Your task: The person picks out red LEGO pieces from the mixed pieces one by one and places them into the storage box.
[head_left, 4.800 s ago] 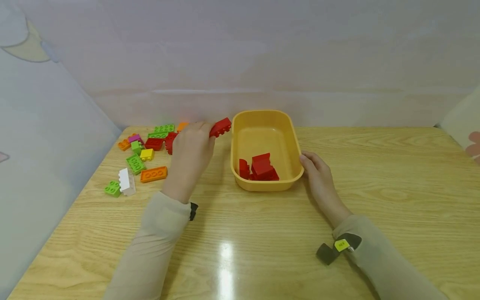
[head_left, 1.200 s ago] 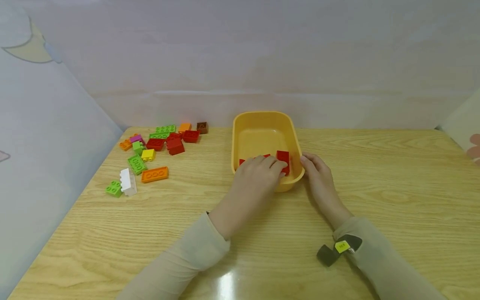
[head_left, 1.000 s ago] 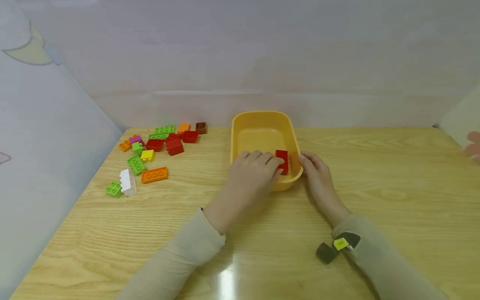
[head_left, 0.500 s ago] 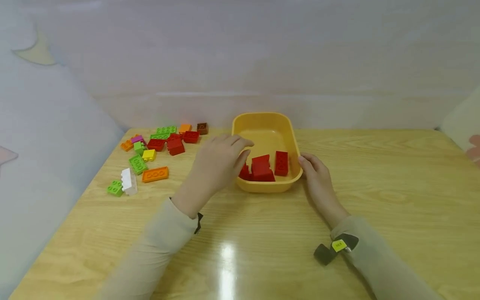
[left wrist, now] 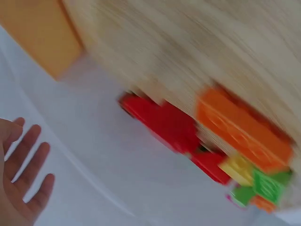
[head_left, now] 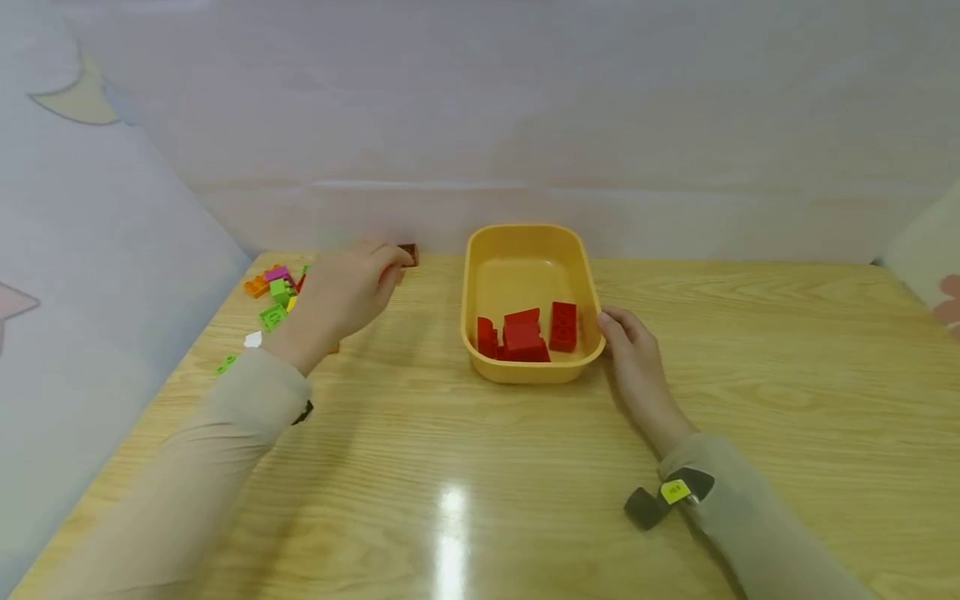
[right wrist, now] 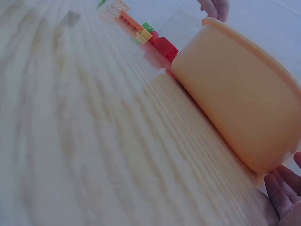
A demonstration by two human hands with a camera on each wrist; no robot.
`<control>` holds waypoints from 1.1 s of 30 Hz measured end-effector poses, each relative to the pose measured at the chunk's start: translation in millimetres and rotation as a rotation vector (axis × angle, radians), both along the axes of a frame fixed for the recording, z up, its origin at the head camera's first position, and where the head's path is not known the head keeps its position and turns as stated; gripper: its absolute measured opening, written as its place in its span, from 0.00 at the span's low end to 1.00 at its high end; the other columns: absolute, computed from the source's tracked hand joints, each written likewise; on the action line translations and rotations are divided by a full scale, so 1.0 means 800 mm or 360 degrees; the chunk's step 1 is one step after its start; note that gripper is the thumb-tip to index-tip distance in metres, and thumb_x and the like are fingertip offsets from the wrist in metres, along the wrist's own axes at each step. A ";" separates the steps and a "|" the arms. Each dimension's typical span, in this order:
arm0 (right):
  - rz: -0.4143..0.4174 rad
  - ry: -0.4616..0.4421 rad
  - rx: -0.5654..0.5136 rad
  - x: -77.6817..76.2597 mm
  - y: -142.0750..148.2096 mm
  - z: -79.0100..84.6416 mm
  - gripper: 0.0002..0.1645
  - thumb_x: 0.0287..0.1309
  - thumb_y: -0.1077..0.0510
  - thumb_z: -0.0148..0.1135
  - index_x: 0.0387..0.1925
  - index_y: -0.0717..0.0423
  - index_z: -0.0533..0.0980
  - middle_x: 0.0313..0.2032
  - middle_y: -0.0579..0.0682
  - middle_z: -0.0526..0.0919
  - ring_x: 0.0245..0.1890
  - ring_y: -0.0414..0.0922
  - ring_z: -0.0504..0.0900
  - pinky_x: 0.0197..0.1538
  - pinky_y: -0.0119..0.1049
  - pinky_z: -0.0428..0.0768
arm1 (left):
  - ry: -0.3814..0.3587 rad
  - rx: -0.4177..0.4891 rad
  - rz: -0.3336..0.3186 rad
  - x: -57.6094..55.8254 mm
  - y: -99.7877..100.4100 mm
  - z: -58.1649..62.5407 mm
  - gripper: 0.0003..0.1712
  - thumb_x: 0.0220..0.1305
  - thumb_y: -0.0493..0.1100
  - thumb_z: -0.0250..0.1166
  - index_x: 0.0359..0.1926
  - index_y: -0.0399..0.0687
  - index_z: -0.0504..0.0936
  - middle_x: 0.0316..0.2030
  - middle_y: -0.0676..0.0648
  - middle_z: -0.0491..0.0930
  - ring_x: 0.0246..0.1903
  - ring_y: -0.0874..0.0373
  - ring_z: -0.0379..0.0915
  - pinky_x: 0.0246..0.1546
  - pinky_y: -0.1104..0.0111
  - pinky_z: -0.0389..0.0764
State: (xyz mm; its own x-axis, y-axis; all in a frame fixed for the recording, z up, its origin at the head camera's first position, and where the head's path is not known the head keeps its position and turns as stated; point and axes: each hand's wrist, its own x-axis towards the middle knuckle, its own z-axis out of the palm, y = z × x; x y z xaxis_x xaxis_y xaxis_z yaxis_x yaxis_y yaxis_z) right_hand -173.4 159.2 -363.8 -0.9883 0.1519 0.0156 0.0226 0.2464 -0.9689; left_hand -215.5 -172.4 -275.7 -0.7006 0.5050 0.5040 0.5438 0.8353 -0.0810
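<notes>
My left hand [head_left: 348, 287] hovers over the pile of toy bricks at the back left, its fingers loose with nothing between them. In the left wrist view that hand's fingers [left wrist: 30, 157] are spread apart. Beyond its fingertips lies a brown brick [head_left: 409, 254]; red bricks [left wrist: 164, 122] and an orange brick [left wrist: 242, 129] are below. My right hand [head_left: 637, 367] holds the right side of a yellow bin [head_left: 540, 372], thumb at the rim and fingers under the outer wall. Several red bricks [head_left: 522, 335] lie inside its near end, one red brick [head_left: 563, 327] apart at the right.
Around my left hand sit a purple brick [head_left: 277, 272], green bricks [head_left: 273, 317] and a white brick [head_left: 253, 340], partly covered by the hand and sleeve. A pale wall [head_left: 675, 167] rises behind the wooden table [head_left: 750, 350].
My left hand carried a red brick into the bin, let it go at the right side, then moved back left over the pile. The right hand has stayed on the bin.
</notes>
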 end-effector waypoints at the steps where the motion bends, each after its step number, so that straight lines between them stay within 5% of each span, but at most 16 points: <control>1: -0.0003 -0.0001 0.0009 0.001 0.001 0.000 0.33 0.67 0.42 0.44 0.61 0.62 0.68 0.57 0.55 0.72 0.50 0.39 0.71 0.43 0.13 0.72 | -0.0017 -0.0024 -0.0020 -0.005 -0.007 0.001 0.11 0.63 0.39 0.56 0.41 0.45 0.83 0.35 0.45 0.87 0.31 0.49 0.79 0.26 0.58 0.82; 4: -0.0004 0.0003 0.0028 0.001 0.003 0.001 0.33 0.67 0.42 0.43 0.61 0.62 0.68 0.57 0.55 0.72 0.51 0.39 0.71 0.43 0.13 0.72 | -0.0099 -0.0147 -0.0065 -0.016 -0.028 0.004 0.10 0.62 0.37 0.57 0.41 0.42 0.83 0.38 0.42 0.86 0.36 0.48 0.80 0.38 0.56 0.84; 9: -0.0007 0.0015 0.0050 0.001 0.003 0.002 0.32 0.67 0.42 0.44 0.60 0.61 0.69 0.57 0.55 0.73 0.50 0.37 0.72 0.44 0.14 0.72 | -0.0278 -0.0290 -0.0005 -0.029 -0.054 0.004 0.12 0.60 0.35 0.57 0.43 0.40 0.82 0.42 0.41 0.85 0.40 0.46 0.79 0.42 0.54 0.84; 18: 0.0004 0.0023 0.0026 0.001 0.000 0.003 0.32 0.67 0.42 0.44 0.60 0.62 0.69 0.54 0.53 0.73 0.50 0.38 0.71 0.43 0.14 0.73 | -0.0621 -0.0467 0.0334 -0.041 -0.079 -0.008 0.18 0.62 0.34 0.53 0.53 0.36 0.77 0.54 0.34 0.76 0.51 0.39 0.72 0.51 0.48 0.79; 33: -0.0012 -0.0016 0.0015 0.005 -0.002 0.004 0.32 0.67 0.41 0.43 0.61 0.61 0.68 0.58 0.54 0.72 0.52 0.38 0.70 0.45 0.16 0.71 | -0.0890 -0.0407 0.0716 -0.045 -0.110 -0.029 0.30 0.64 0.44 0.55 0.65 0.38 0.64 0.62 0.27 0.66 0.57 0.32 0.64 0.56 0.40 0.72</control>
State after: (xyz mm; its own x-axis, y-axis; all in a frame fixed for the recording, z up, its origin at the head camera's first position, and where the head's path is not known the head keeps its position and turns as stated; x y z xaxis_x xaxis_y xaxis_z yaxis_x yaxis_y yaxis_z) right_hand -169.7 157.8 -360.4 -0.9872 0.1593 0.0074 0.0339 0.2551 -0.9663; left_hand -251.8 -260.0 -299.0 -0.9832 0.1634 -0.0808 0.1720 0.9784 -0.1143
